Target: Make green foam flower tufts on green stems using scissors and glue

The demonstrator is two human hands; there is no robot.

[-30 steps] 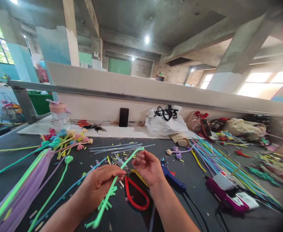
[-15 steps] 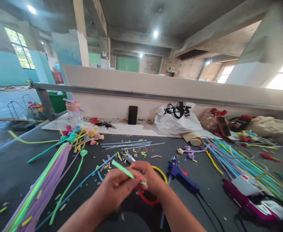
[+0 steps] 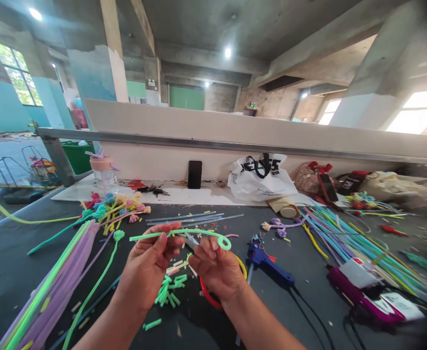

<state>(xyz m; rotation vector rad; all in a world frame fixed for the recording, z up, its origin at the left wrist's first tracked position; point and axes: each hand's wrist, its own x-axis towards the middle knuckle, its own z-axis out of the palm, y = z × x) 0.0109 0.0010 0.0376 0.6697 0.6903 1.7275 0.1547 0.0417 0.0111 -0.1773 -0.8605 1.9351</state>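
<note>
A light green pipe cleaner (image 3: 195,232) stretches between my two hands, its right end curled into a small loop. My left hand (image 3: 142,270) pinches it near the straight end. My right hand (image 3: 220,272) pinches it just beside the loop. Under and behind my right hand lie scissors (image 3: 243,266) with red and yellow handles, partly covered by the hand. Short green cut pieces (image 3: 168,291) are piled on the dark table below, between my wrists. A green stem with a knotted head (image 3: 117,236) lies to the left of my left hand.
Purple and green pipe cleaners (image 3: 67,277) lie at left, near finished coloured pieces (image 3: 100,210). A blue glue gun (image 3: 271,265) with a cord is right of my hands. Clear glue sticks (image 3: 195,218), a phone (image 3: 195,174) and a white bag (image 3: 260,180) are behind.
My hands have moved apart, and the pipe cleaner is now stretched between them with a loop at its right end. The green cut pieces now show below. The view has shifted slightly right.
</note>
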